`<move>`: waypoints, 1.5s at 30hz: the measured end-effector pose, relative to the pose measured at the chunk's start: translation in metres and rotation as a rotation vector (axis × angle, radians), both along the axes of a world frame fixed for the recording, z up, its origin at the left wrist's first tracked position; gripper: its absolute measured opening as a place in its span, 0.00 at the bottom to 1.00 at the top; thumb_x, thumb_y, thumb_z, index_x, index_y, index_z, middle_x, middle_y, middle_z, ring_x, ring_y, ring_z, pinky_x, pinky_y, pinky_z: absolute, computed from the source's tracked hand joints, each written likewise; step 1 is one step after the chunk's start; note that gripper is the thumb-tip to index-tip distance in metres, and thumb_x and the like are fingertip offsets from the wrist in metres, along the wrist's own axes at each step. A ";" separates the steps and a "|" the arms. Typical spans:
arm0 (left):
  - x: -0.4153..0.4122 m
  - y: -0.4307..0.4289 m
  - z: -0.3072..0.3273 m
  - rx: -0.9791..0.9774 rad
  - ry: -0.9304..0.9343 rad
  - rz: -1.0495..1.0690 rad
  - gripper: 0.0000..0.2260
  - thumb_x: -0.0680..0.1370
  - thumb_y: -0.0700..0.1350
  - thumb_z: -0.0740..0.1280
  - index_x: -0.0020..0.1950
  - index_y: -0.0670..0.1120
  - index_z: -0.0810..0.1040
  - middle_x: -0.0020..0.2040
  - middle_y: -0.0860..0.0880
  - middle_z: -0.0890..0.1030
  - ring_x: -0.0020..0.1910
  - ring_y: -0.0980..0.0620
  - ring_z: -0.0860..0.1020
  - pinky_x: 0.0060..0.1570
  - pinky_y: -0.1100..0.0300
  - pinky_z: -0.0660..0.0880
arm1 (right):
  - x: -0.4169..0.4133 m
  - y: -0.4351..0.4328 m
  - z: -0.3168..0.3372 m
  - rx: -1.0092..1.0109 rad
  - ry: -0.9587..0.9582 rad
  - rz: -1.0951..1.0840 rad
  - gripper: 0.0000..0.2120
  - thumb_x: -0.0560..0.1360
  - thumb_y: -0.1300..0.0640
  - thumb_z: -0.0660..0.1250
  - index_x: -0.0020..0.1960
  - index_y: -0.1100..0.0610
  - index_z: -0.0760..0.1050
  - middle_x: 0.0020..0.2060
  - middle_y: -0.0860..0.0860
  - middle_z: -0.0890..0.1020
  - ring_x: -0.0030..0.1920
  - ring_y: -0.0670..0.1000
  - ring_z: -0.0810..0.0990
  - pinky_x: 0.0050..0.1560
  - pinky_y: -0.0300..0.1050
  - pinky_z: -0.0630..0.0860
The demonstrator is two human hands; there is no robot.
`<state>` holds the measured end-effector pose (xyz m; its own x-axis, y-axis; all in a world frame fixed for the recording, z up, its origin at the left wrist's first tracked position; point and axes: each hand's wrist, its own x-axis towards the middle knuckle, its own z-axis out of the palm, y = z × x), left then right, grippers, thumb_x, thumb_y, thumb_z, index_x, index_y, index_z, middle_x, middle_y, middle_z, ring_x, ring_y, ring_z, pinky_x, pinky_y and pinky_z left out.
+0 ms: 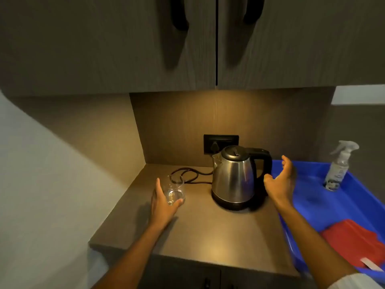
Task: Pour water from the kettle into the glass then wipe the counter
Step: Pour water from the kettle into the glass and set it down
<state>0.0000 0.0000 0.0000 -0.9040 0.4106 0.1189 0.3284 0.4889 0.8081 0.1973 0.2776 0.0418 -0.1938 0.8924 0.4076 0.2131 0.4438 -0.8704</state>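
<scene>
A steel kettle (pixel 234 180) with a black lid and black handle stands upright on its base on the brown counter (pixel 208 236). Its spout faces left. To its left stands a clear glass (pixel 174 189) with a little water at the bottom. My left hand (pixel 164 202) is wrapped around the glass from the left and front. Just right of the kettle's handle my right hand (pixel 280 181) hovers open, fingers spread, not touching it.
A blue tray (pixel 325 205) lies at the right with a clear spray bottle (pixel 338 166) and a folded red cloth (pixel 354 243) on it. The kettle's black cord (pixel 187 176) loops behind the glass to a wall socket (pixel 220 143). Cabinet doors hang overhead.
</scene>
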 end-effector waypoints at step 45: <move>-0.032 0.030 -0.045 0.004 -0.040 0.155 0.47 0.62 0.61 0.78 0.76 0.52 0.62 0.66 0.48 0.79 0.64 0.48 0.78 0.59 0.51 0.78 | -0.143 -0.033 0.110 0.564 -0.266 0.184 0.30 0.74 0.38 0.57 0.24 0.61 0.67 0.19 0.51 0.67 0.23 0.53 0.69 0.27 0.39 0.58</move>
